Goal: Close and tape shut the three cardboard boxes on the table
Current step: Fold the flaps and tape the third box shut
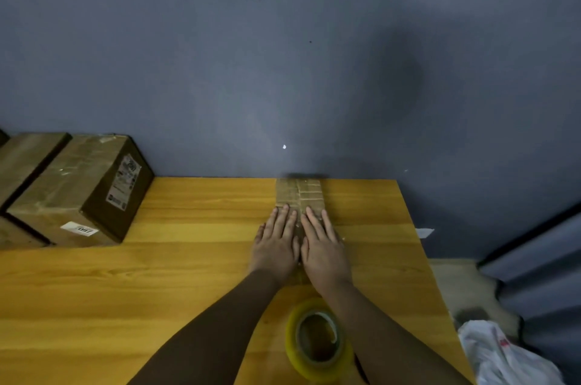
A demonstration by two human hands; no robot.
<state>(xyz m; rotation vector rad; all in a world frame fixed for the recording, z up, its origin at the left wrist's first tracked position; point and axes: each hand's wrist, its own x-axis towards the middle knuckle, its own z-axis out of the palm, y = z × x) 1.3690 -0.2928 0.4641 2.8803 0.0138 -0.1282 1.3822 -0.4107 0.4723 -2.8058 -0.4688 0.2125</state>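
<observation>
A narrow cardboard box (pixel 300 193) lies lengthwise on the wooden table (pixel 195 259), its far end near the wall. My left hand (pixel 276 243) and my right hand (pixel 322 243) press flat on its near top, side by side, fingers straight and pointing away from me. The near part of the box is hidden under both hands. A roll of yellowish clear tape (pixel 317 340) stands on the table between my forearms, close to me. A taped brown box with labels (pixel 78 189) sits at the table's far left, with another box (pixel 25 158) behind it.
A grey wall rises directly behind the table. The table's right edge runs diagonally past my right arm. Beyond it, a white plastic bag (pixel 503 356) lies on the floor. Part of a third brown box (pixel 12 235) shows at the left edge.
</observation>
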